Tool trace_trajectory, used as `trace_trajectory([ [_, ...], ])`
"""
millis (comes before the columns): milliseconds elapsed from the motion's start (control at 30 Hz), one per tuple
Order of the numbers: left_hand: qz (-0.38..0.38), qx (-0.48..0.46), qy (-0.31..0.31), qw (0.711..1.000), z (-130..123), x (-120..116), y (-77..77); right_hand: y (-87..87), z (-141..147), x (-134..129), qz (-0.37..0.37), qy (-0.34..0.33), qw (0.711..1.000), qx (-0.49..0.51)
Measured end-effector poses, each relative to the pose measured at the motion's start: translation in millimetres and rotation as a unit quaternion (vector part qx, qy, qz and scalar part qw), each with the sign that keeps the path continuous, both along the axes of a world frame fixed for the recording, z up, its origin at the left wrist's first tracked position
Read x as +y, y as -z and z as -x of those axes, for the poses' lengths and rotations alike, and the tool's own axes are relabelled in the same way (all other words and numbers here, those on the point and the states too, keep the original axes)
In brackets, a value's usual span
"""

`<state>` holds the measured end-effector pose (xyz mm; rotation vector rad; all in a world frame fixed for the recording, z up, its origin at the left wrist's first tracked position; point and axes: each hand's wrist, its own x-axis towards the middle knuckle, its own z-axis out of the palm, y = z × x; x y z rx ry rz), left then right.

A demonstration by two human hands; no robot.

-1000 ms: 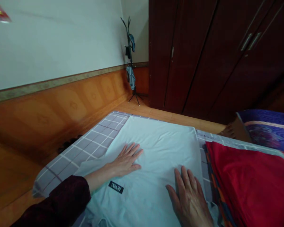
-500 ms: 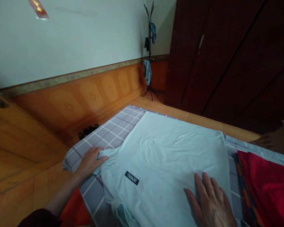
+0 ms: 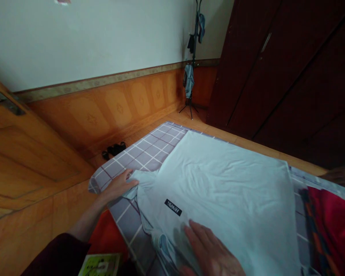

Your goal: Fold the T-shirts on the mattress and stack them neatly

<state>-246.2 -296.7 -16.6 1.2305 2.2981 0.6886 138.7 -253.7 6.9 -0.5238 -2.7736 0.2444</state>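
Observation:
A pale mint T-shirt [image 3: 227, 180] with a black label [image 3: 173, 207] lies spread over a grey checked bedspread [image 3: 152, 147]. At its left sleeve is my left hand [image 3: 119, 186], thumb and fingers closed round the sleeve's fabric. My right hand [image 3: 211, 249] lies on the shirt just below the label, palm down, with its fingers stretched out; the frame's bottom edge cuts it off. The shirt's near sleeve [image 3: 165, 245] is bunched close to my right hand.
Folded red clothing [image 3: 333, 226] lies at the right. Another person's hand [image 3: 336, 175] shows dimly at the far right edge. A coat rack [image 3: 194, 53], dark wardrobe [image 3: 276, 76], wooden door [image 3: 31, 145] and dark shoes [image 3: 114, 149] surround the bed.
My right hand has moved left across the shirt to beneath the label. My left hand stays at the sleeve. The view has shifted, and a green printed item shows at the bottom left.

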Motion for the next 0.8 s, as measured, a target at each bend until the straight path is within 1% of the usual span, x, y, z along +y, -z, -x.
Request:
trace_trajectory([
  [33, 0.01, 0.016, 0.01, 1.0, 2, -3, 0.5, -8.6, 21, -6, 0.033, -0.019, 0.999, -0.006],
  [67, 0.019, 0.032, 0.018, 0.999, 3, -6, 0.7, -16.1, 41, -11, 0.071, -0.017, 0.997, -0.018],
  [167, 0.047, 0.075, 0.012, 0.996, 7, -16, 0.2, -30.4, 93, -19, 0.15, 0.02, 0.987, -0.045],
  [233, 0.059, 0.086, -0.002, 0.995, 8, -23, -0.6, -31.8, 118, -19, 0.163, 0.034, 0.983, -0.077],
  [267, 0.059, 0.085, -0.008, 0.995, 9, -26, -0.9, -30.1, 128, -19, 0.157, 0.033, 0.982, -0.102],
  [333, 0.05, 0.079, -0.011, 0.996, 9, -29, -0.8, -23.8, 141, -19, 0.123, 0.014, 0.98, -0.155],
  [400, 0.039, 0.074, -0.013, 0.996, 9, -30, 0.0, -17.4, 148, -20, 0.073, -0.01, 0.979, -0.189],
  [467, 0.025, 0.069, -0.019, 0.997, 8, -29, 0.7, -14.7, 151, -22, 0.034, -0.029, 0.98, -0.191],
  [500, 0.015, 0.066, -0.024, 0.997, 8, -28, 0.8, -15.1, 152, -24, 0.026, -0.037, 0.982, -0.184],
  [600, -0.017, 0.046, -0.043, 0.998, 7, -25, -0.7, -19.9, 149, -29, 0.057, -0.076, 0.981, -0.17],
  [733, -0.042, -0.012, -0.058, 0.997, 8, -21, -5.6, -21.1, 140, -38, 0.119, -0.18, 0.96, -0.179],
  [767, -0.044, -0.03, -0.059, 0.997, 8, -21, -6.8, -19.9, 137, -39, 0.137, -0.189, 0.957, -0.173],
  [800, -0.044, -0.048, -0.059, 0.996, 9, -20, -7.9, -18.7, 135, -38, 0.158, -0.181, 0.958, -0.158],
])
